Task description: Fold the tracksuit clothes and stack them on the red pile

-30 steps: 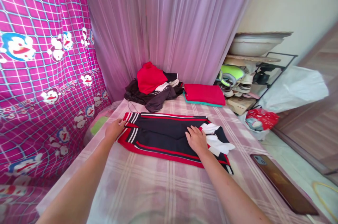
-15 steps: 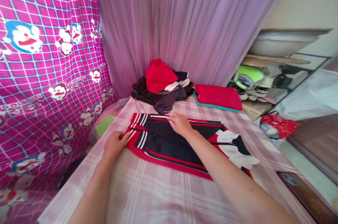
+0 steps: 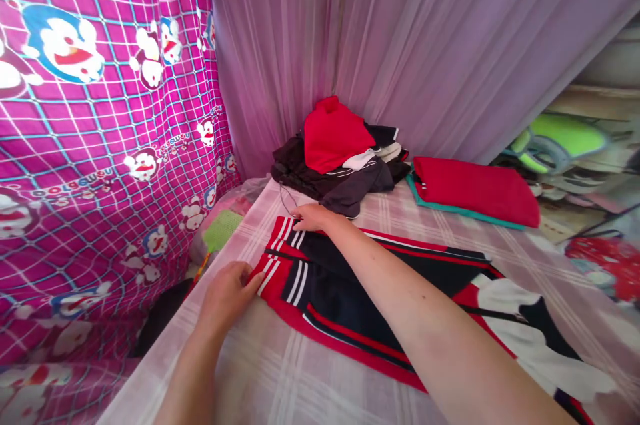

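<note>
Jacket (image 3: 345, 298): right fingers (image 3: 304, 212) have moved leftward and pinch its striped far corner; left fingers (image 3: 253, 285) the near one.

From here the track jacket (image 3: 345, 291) looks matt, knitted cloth, the checked bedsheet (image 3: 295, 371) smooth, the curtain (image 3: 425, 45) thin and gauzy

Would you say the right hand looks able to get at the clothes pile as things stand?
Probably yes: the right hand is at the far edge of the striped garment, close to the clothes pile, and nothing bulky appears between hand and pile.
</note>
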A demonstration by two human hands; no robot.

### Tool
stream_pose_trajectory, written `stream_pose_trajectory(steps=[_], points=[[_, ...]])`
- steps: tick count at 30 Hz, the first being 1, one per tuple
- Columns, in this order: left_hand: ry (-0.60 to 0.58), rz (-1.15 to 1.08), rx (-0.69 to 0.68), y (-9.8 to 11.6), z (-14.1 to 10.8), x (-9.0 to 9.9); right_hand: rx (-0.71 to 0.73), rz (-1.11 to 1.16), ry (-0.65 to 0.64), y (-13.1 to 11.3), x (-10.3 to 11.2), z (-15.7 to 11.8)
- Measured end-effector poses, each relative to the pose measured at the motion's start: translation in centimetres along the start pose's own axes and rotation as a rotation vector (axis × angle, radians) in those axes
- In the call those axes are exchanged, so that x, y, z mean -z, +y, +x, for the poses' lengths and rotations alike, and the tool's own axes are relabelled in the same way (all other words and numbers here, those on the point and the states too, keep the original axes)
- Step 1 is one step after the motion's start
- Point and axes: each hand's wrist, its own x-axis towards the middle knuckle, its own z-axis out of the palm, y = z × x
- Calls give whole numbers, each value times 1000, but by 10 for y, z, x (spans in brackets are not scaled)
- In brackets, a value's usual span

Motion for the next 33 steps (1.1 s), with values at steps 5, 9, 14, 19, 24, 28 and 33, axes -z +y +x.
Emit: stream_pose_trajectory(steps=[5, 9, 14, 19, 24, 28, 33], points=[[-24, 179, 15, 3, -5, 3, 38, 21, -156, 2, 2, 18], [-56, 229, 10, 5, -5, 1, 84, 29, -206, 2, 7, 18], [-80, 69, 89, 10, -4, -2, 110, -26, -106, 1, 21, -2], [-20, -671, 97, 31, -10, 5, 129, -13, 82, 19, 31, -36], [-24, -883, -47, 81, -22, 14, 75, 110, 260, 47, 36, -83], [-87, -745, -206, 131, -35, 6, 80, 134, 383, 73, 31, -125], [-141, -380, -438, 190, -55, -23, 65, -1, 456, 112, 15, -178]])
